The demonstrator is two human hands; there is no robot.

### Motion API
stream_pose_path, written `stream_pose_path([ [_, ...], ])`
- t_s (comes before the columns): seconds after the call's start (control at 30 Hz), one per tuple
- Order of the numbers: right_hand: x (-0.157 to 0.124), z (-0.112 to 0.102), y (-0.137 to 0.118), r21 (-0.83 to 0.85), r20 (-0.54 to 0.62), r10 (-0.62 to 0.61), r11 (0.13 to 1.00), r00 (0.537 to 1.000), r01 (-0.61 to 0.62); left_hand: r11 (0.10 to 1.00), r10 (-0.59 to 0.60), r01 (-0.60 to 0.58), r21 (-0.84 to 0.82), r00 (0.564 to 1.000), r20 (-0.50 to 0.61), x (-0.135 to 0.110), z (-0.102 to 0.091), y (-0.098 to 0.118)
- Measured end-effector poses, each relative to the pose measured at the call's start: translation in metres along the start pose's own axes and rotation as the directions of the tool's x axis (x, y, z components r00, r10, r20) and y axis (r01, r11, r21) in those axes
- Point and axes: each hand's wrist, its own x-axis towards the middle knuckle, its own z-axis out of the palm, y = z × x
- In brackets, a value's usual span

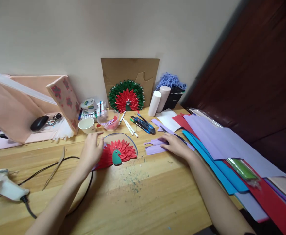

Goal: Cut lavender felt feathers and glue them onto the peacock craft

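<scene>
My left hand (92, 149) is at the left edge of a peacock craft (126, 150) with red petals and a green body, on a clear disc with a dark outline. Its thumb and index finger are apart; the other fingers are partly hidden. A bit of purple shows beside the thumb. On the right, my right hand (173, 144) lies over cut purple paper pieces (155, 149), fingertips touching them and thumb apart from the fingers. Dark-handled scissors (180, 138) lie partly under this hand, blades pointing away from me.
A white glue gun (7, 186) with a black cord lies left, near a thin brown stick (56, 169). Behind are a paper cup (87, 125), a clear bowl (108, 120), pens (143, 124) and a finished peacock (127, 98) against cardboard. Coloured sheets (221, 143) are stacked right.
</scene>
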Motion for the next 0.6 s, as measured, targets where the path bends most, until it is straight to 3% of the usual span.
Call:
stream_pose_path([
  [0.07, 0.003, 0.005, 0.004, -0.001, 0.003, -0.008, 1.000, 1.000, 0.008, 0.994, 0.092, -0.082, -0.071, 0.982, 0.165, -0.014, 0.016, 0.028],
  [0.13, 0.005, 0.007, 0.006, 0.013, -0.001, -0.017, 1.000, 1.000, 0.017, 0.989, 0.124, -0.089, -0.114, 0.926, 0.356, -0.025, 0.035, 0.057],
  [0.27, 0.007, 0.004, 0.001, 0.120, -0.151, -0.073, 0.988, 0.986, 0.092, 0.995, 0.089, -0.050, -0.088, 0.845, 0.527, -0.034, 0.074, 0.097],
  [0.33, 0.006, 0.003, -0.007, 0.272, -0.285, -0.029, 0.956, 0.958, 0.110, 0.988, 0.106, -0.031, -0.151, 0.847, 0.521, -0.031, 0.089, 0.110],
  [0.4, 0.006, 0.003, -0.016, 0.451, -0.368, 0.067, 0.885, 0.927, 0.115, 0.957, 0.128, -0.001, -0.290, 0.899, 0.418, -0.024, 0.101, 0.122],
  [0.5, 0.005, 0.005, -0.026, 0.667, -0.338, 0.171, 0.737, 0.925, 0.107, 0.893, 0.149, -0.041, -0.448, 0.967, 0.207, -0.011, 0.112, 0.140],
  [0.6, 0.005, 0.006, -0.025, 0.760, -0.295, 0.228, 0.645, 0.928, 0.083, 0.927, 0.146, -0.064, -0.371, 0.969, 0.198, -0.002, 0.112, 0.150],
])
